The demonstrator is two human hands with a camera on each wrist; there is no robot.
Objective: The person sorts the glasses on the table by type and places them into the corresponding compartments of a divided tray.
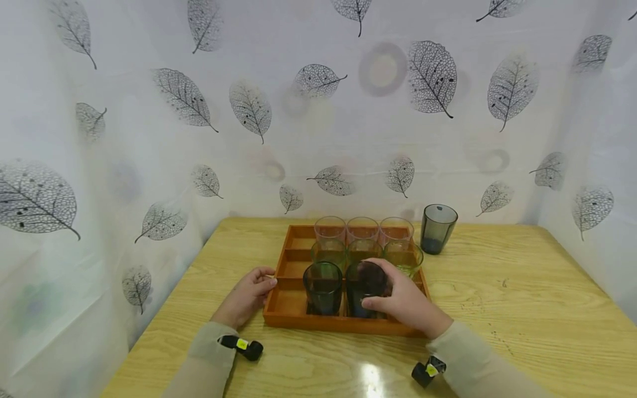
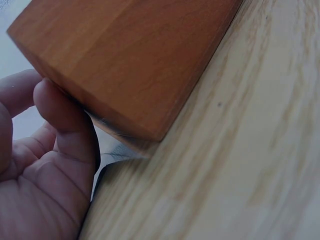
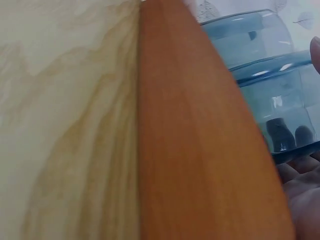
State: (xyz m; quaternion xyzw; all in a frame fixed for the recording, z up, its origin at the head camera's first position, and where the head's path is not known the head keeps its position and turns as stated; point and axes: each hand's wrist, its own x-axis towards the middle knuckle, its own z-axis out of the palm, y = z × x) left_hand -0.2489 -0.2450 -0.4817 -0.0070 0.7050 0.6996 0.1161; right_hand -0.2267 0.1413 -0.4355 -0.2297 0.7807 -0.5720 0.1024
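A wooden divided tray holds rows of drinking glasses. My left hand touches its outer left wall with thumb and fingertips, seen close by the tray's corner in the left wrist view. My right hand grips a dark grey glass in the front row, thumb on the near side and fingers round the far side. Through the bluish-looking glass, fingertips show in the right wrist view. Another dark glass stands just left of the gripped one.
Greenish glasses fill the middle row, pinkish clear glasses the back row. One more dark glass stands on the wooden table behind the tray's right side. A leaf-patterned curtain surrounds the table.
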